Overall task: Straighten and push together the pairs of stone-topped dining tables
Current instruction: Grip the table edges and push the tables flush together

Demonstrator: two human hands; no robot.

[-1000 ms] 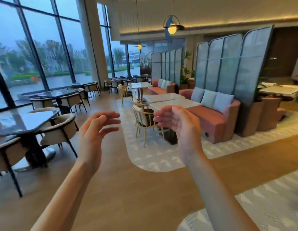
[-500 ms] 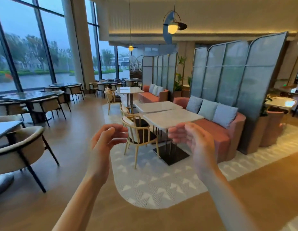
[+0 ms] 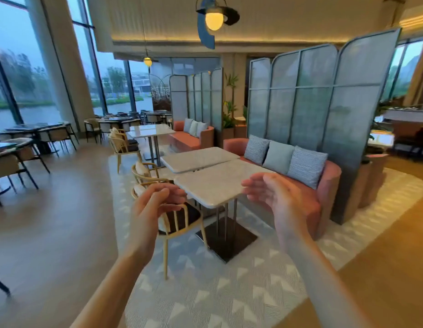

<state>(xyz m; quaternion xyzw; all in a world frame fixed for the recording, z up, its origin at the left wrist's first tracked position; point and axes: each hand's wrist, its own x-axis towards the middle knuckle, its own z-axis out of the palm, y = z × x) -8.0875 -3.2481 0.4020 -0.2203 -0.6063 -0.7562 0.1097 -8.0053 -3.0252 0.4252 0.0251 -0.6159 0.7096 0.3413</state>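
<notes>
Reaching out with both hands raised, left hand (image 3: 156, 204) and right hand (image 3: 274, 197), fingers loosely curved, holding nothing, palms facing like they're set to grab the near table (image 3: 213, 183) by its edges. Far table (image 3: 198, 158) at 12 o'clock sits skewed against it, corners not lining up, so probably needs squaring.

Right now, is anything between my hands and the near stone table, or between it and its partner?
Nothing visible blocks either hand. The left hand and right hand hover open in front of the near table, not touching. A wooden chair sits tucked at its left side. Only a narrow gap separates it from the far table.
</notes>
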